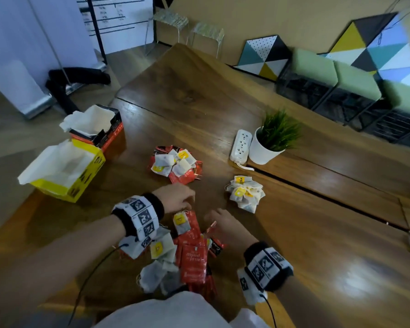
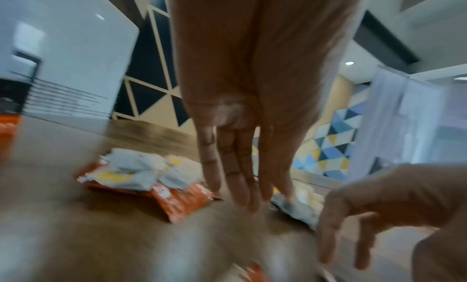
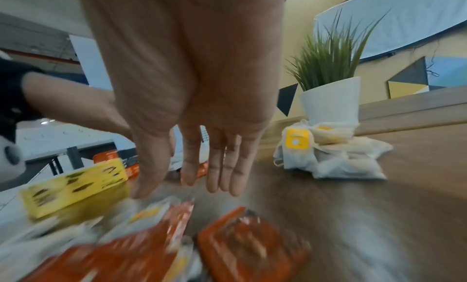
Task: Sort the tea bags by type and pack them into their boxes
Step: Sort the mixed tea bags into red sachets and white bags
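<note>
A heap of red sachets (image 1: 193, 256) and white tea bags with yellow tags (image 1: 160, 250) lies at the table's near edge. My left hand (image 1: 186, 201) hovers just beyond the heap with straight fingers (image 2: 237, 178), holding nothing. My right hand (image 1: 214, 216) is beside it on the right, fingers (image 3: 215, 166) spread above the red sachets (image 3: 252, 238), also holding nothing. Farther out lie a mixed pile (image 1: 175, 164) and, to the right, a pile of white yellow-tagged bags (image 1: 245, 192). An open yellow box (image 1: 64, 172) and an open red-and-black box (image 1: 101, 130) stand at the left.
A white potted plant (image 1: 270, 140) and a white power strip (image 1: 240, 145) stand at mid-table on the right. The table edge runs just left of the two boxes. A seam crosses the wooden table (image 1: 317, 233) behind the white pile.
</note>
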A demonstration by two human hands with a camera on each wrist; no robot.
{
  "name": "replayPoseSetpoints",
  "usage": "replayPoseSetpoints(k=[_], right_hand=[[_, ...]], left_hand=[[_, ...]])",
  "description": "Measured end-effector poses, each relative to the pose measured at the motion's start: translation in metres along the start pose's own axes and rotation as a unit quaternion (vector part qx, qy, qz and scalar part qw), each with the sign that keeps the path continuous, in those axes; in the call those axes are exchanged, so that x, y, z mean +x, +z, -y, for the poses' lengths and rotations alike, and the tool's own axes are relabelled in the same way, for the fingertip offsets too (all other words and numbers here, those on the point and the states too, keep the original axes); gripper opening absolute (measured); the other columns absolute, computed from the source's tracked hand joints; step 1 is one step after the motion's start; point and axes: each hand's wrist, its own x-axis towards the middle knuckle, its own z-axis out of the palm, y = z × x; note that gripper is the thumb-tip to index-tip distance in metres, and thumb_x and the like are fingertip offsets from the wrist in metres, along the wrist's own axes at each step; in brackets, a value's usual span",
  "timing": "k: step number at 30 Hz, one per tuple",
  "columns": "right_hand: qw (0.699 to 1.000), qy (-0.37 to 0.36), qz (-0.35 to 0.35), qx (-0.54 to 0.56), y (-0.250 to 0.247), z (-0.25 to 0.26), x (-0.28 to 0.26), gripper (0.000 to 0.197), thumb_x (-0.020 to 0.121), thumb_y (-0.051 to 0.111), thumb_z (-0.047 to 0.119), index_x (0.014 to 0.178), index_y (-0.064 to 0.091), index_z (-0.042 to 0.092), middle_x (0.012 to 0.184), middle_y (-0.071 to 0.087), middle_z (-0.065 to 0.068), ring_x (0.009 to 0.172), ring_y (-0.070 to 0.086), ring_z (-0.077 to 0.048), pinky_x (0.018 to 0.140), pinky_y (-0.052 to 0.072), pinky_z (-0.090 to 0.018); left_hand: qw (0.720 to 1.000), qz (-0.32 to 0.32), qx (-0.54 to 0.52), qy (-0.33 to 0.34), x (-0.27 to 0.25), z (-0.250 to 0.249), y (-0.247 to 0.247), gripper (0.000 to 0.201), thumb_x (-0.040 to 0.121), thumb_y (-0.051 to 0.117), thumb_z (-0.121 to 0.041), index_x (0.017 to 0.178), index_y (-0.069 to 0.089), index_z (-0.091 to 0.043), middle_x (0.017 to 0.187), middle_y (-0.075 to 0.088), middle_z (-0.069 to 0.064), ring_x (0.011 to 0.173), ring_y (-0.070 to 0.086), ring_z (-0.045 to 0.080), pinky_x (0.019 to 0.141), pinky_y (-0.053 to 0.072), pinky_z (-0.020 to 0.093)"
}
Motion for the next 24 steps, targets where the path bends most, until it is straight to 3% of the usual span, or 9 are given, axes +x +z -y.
replayPoseSetpoints(k=[3, 6, 9, 14, 18, 21, 24], right_hand=[[1.000, 0.012, -0.005, -0.028, 0.023, -0.001, -0.026, 0.072, 0.081, 0.066, 0.041, 0.140, 0.029, 0.021, 0.143, 0.030, -0.002, 0.133, 0.025, -0.020, 0.108, 0.031, -0.037], [0.998, 0.068, -0.008, -0.003, 0.038, -0.003, -0.035, 0.103, 0.074, 0.067, 0.052, 0.149, 0.001, 0.023, 0.157, 0.002, -0.003, 0.144, -0.003, -0.024, 0.115, 0.012, -0.049], [0.994, 0.107, -0.009, 0.030, 0.050, -0.003, -0.032, 0.113, 0.073, 0.068, 0.054, 0.147, -0.012, 0.025, 0.158, -0.005, -0.007, 0.144, -0.008, -0.027, 0.114, 0.008, -0.053], [0.987, 0.109, -0.109, 0.035, 0.068, 0.005, -0.032, 0.095, 0.080, 0.063, 0.048, 0.149, 0.003, 0.021, 0.151, 0.019, -0.009, 0.139, 0.015, -0.029, 0.114, 0.019, -0.047], [0.976, 0.130, -0.153, 0.089, 0.070, -0.009, -0.032, 0.080, 0.078, 0.069, 0.030, 0.144, 0.023, 0.021, 0.135, 0.038, -0.006, 0.125, 0.033, -0.025, 0.107, 0.030, -0.038], [0.966, 0.130, -0.163, 0.155, 0.070, -0.022, -0.035, 0.057, 0.078, 0.070, 0.022, 0.127, 0.041, 0.022, 0.125, 0.049, -0.001, 0.119, 0.043, -0.020, 0.101, 0.037, -0.032], [0.946, 0.128, -0.167, 0.245, 0.062, -0.028, -0.044, 0.044, 0.078, 0.070, 0.014, 0.116, 0.049, 0.023, 0.118, 0.056, 0.002, 0.111, 0.052, -0.015, 0.095, 0.046, -0.031]], left_hand=[[0.995, 0.093, 0.043, -0.003, -0.012, -0.023, 0.035, 0.054, 0.086, 0.061, -0.032, 0.130, 0.040, -0.009, 0.129, 0.043, 0.011, 0.122, 0.039, 0.025, 0.098, 0.037, 0.034], [0.988, 0.099, 0.118, -0.008, -0.018, -0.030, 0.067, 0.086, 0.077, 0.070, -0.038, 0.141, 0.023, -0.007, 0.142, 0.027, 0.016, 0.134, 0.025, 0.030, 0.109, 0.030, 0.041], [0.984, 0.078, 0.158, -0.025, -0.018, -0.033, 0.081, 0.096, 0.076, 0.073, -0.035, 0.145, 0.013, -0.005, 0.148, 0.016, 0.020, 0.139, 0.016, 0.035, 0.113, 0.025, 0.044], [0.989, -0.001, 0.139, -0.045, -0.018, -0.033, 0.092, 0.071, 0.084, 0.064, -0.021, 0.140, 0.023, -0.006, 0.144, 0.028, 0.016, 0.132, 0.030, 0.032, 0.107, 0.032, 0.039], [0.994, 0.017, 0.088, -0.056, -0.018, -0.031, 0.090, 0.058, 0.087, 0.060, -0.020, 0.135, 0.032, -0.005, 0.135, 0.039, 0.015, 0.121, 0.041, 0.032, 0.101, 0.036, 0.038], [0.997, 0.033, 0.043, -0.049, -0.016, -0.028, 0.085, 0.042, 0.083, 0.065, -0.022, 0.120, 0.050, -0.009, 0.126, 0.048, 0.010, 0.119, 0.046, 0.029, 0.099, 0.038, 0.037], [0.998, 0.036, -0.005, -0.042, -0.018, -0.026, 0.075, 0.038, 0.080, 0.070, -0.028, 0.114, 0.059, -0.014, 0.120, 0.052, 0.005, 0.115, 0.049, 0.022, 0.096, 0.039, 0.031]])
